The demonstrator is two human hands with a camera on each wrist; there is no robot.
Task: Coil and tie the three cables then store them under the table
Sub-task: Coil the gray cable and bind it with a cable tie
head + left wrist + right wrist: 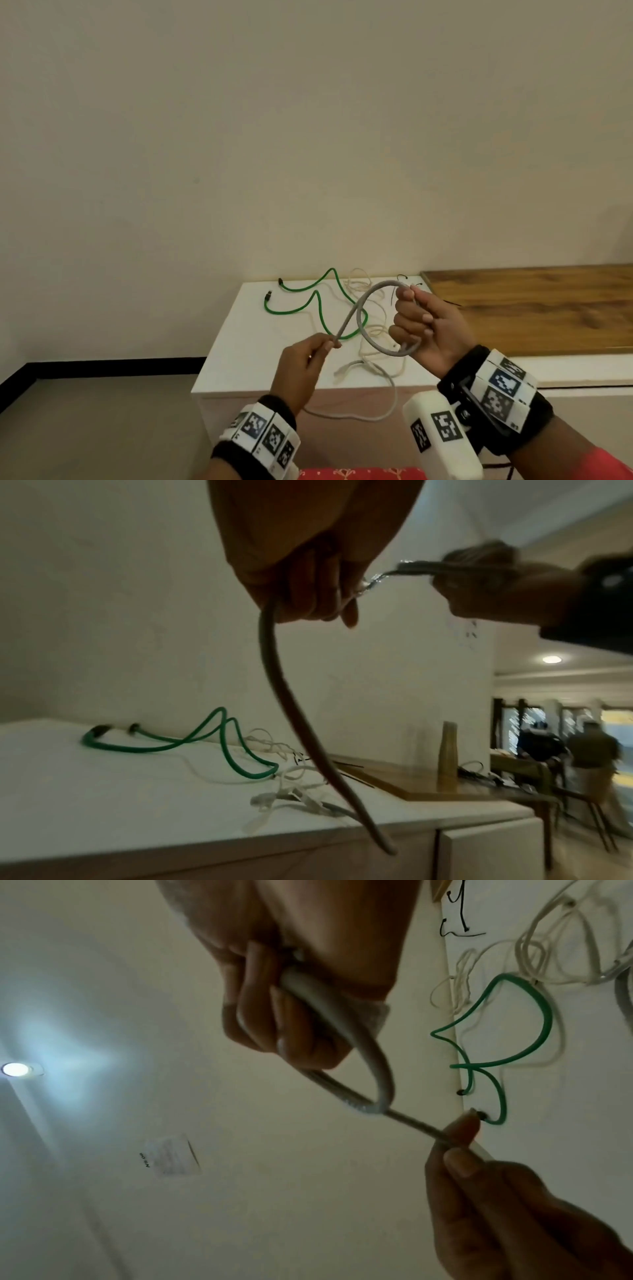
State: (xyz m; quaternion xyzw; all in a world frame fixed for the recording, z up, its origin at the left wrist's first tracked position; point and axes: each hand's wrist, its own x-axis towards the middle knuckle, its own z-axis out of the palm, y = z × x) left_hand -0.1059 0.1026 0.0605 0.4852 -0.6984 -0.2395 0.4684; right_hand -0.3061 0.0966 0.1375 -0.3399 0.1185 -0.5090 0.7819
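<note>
A thick grey cable [363, 308] is held up over the white table [246, 342]. My right hand [424, 329] grips a loop of it [342, 1031] in curled fingers. My left hand [308, 356] pinches the same cable [274, 669] lower left, between thumb and fingers; the rest hangs over the table's front edge [356, 416]. A green cable [301, 305] lies loose at the table's back left, also in the wrist views [205, 739] [514, 1031]. A thin white cable [373, 332] is tangled beside it on the table.
Thin black ties [404, 279] lie at the table's back right corner. A wooden surface [534, 305] adjoins on the right. The wall [308, 137] stands right behind the table. A person [592, 753] and chairs are far off to the right in the left wrist view.
</note>
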